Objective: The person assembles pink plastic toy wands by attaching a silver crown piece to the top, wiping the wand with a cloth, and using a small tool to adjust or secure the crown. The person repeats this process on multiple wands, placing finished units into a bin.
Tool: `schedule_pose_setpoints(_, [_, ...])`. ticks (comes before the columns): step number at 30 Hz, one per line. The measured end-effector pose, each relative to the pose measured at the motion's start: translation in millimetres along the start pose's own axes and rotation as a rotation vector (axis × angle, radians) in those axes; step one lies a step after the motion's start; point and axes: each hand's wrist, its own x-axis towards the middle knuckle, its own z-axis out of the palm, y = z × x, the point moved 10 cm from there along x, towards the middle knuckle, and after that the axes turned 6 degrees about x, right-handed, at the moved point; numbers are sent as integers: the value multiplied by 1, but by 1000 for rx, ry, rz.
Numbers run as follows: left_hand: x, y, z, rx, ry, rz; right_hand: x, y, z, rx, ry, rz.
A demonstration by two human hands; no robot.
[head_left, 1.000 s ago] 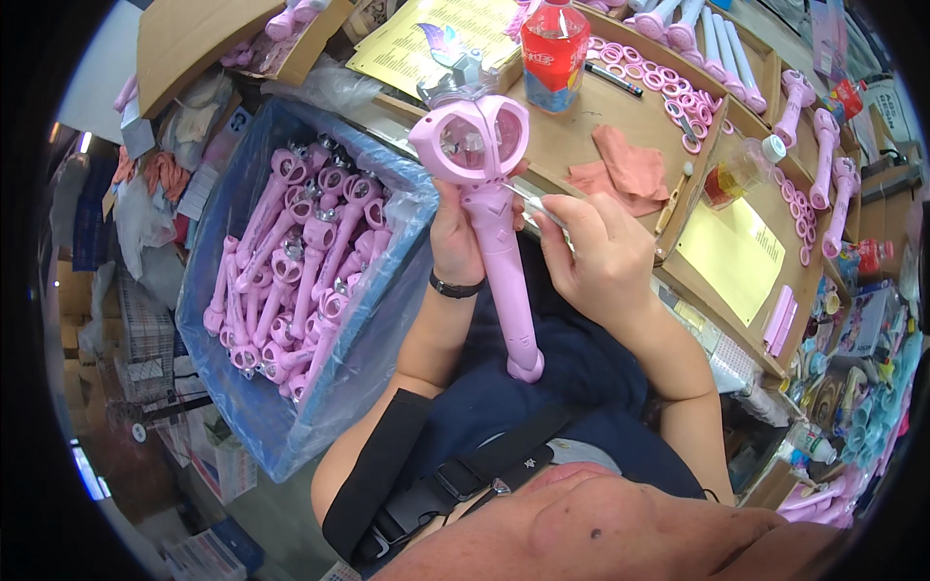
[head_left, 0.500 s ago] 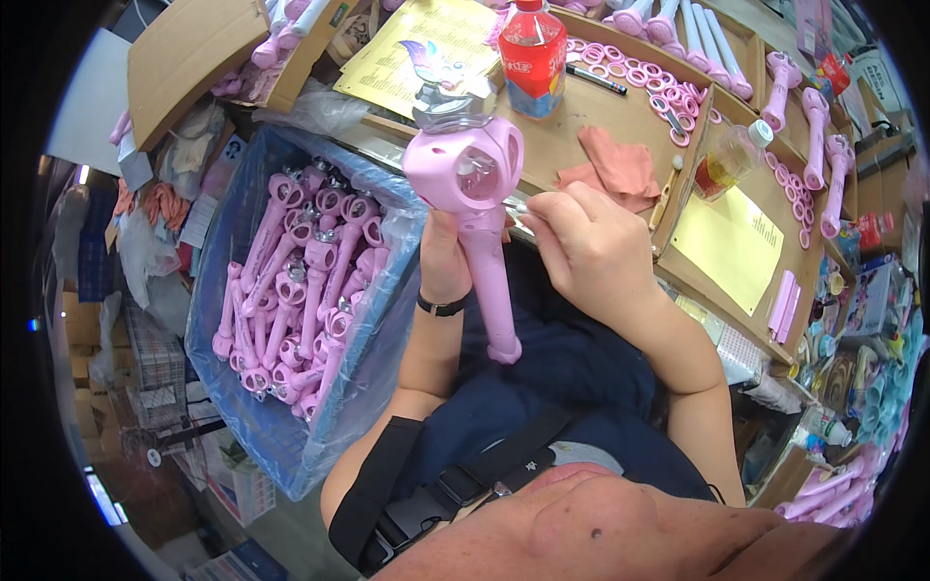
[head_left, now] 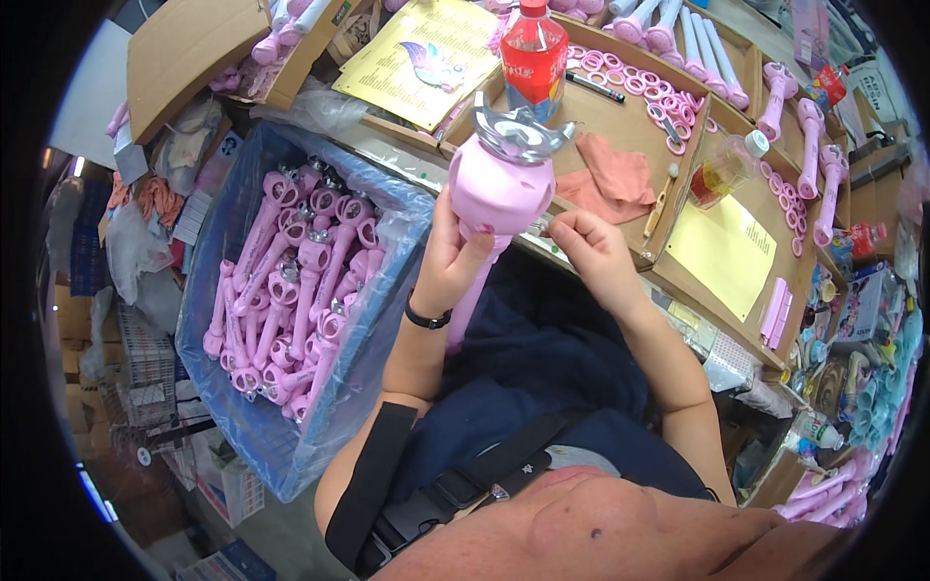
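Observation:
My left hand (head_left: 453, 254) is wrapped round a pink toy wand (head_left: 501, 186) just under its round head, the thumb across the neck. A silver crown tops the head, and the handle slants down toward my lap. A smooth side of the head faces up. To the right of the wand, my right hand (head_left: 593, 254) is closed in a pinch, apart from it. Whatever those fingertips may hold is too small to make out. Near that hand an orange cloth (head_left: 612, 179) lies crumpled on the bench.
A blue lined crate (head_left: 262, 441) full of pink wands stands at left. Cardboard trays hold pink rings (head_left: 668, 102), a marker (head_left: 595, 87) and a yellow sheet (head_left: 722, 247). A red-labelled bottle (head_left: 533, 68) and an amber-liquid bottle (head_left: 722, 174) stand on the bench.
The wand has turned in my left hand, so its windowed side no longer faces up, and its head has shifted right and slightly down. My right hand has drawn slightly down and away.

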Motion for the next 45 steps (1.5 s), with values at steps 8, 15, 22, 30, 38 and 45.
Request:
schedule_pose_setpoints(8, [-13, 4, 6, -31, -48, 39, -14, 27, 16, 263, -188, 432])
schedule_pose_setpoints(15, [-19, -15, -1, -123, 6, -59, -32, -49, 16, -579, 41, -510])
schedule_pose_setpoints(22, [-25, -17, 2, -106, 31, -57, -22, -29, 7, -293, 13, -302])
schedule_pose_setpoints(30, [-23, -20, 7, -82, -12, -69, -16, -13, 6, -111, -6, -184])
schedule_pose_setpoints(38, [-27, -36, 9, -181, -17, -156, -17, -7, 2, -216, -50, -238])
schedule_pose_setpoints(45, [-24, -31, 15, -106, 34, -93, -41, -27, 9, -537, 233, -570])
